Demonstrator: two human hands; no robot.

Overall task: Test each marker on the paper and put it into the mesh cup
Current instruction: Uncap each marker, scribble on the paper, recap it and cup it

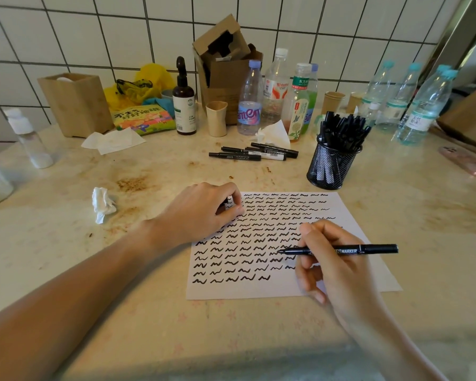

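A white paper (280, 287) covered in rows of black squiggles lies on the counter in front of me. My right hand (333, 259) grips a black marker (368, 249), uncapped, its tip pointing left just over the squiggles. My left hand (204, 213) rests on the paper's top left corner with fingers curled round a small black cap (228, 201). The black mesh cup (331, 166), full of several black markers, stands behind the paper to the right. Several loose markers (253, 154) lie on the counter behind the paper.
A crumpled tissue (102, 204) lies left of my left hand. Along the tiled wall stand water bottles (249, 100), a brown pump bottle (184, 105), a cardboard box (226, 67), a wooden box (76, 103) and paper cups. A pink phone (467, 160) lies at the right.
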